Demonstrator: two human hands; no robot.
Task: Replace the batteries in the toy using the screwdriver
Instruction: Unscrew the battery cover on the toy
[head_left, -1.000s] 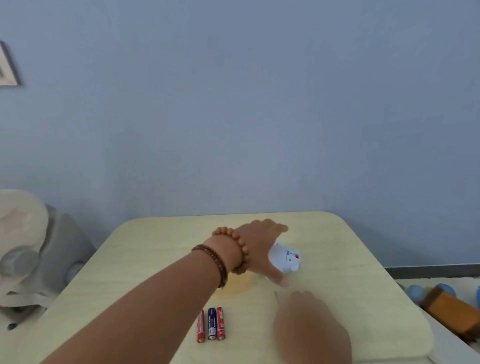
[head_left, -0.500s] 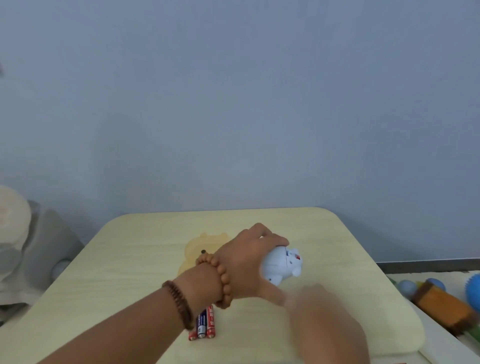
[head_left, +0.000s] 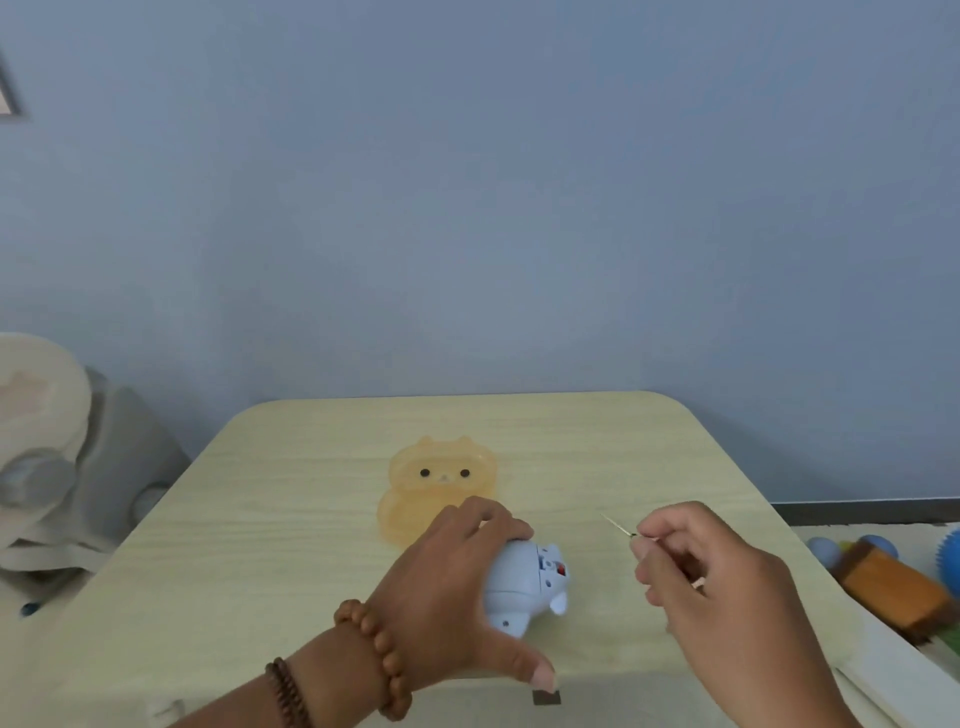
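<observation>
Two bare hands are seen over a pale yellow wooden table (head_left: 311, 519). A small light blue plastic animal toy (head_left: 524, 584) is lying on the table near the front middle, and it is gripped by the left hand (head_left: 452, 587), whose fingers are curled over its top while the thumb is stretched out toward the front edge. Brown bead bracelets (head_left: 374, 660) are worn on the left wrist. A thin little screwdriver (head_left: 618, 526) is pinched in the closed fingertips of the right hand (head_left: 722, 587), with its tip pointed up and to the left, a little apart from the toy. A small red part can be seen in the open underside of the toy. An orange see-through plastic tray shaped like a bear (head_left: 441, 483) is laid flat just behind the left hand. Some blurry toys (head_left: 893, 577) are seen off the right side of the table.
</observation>
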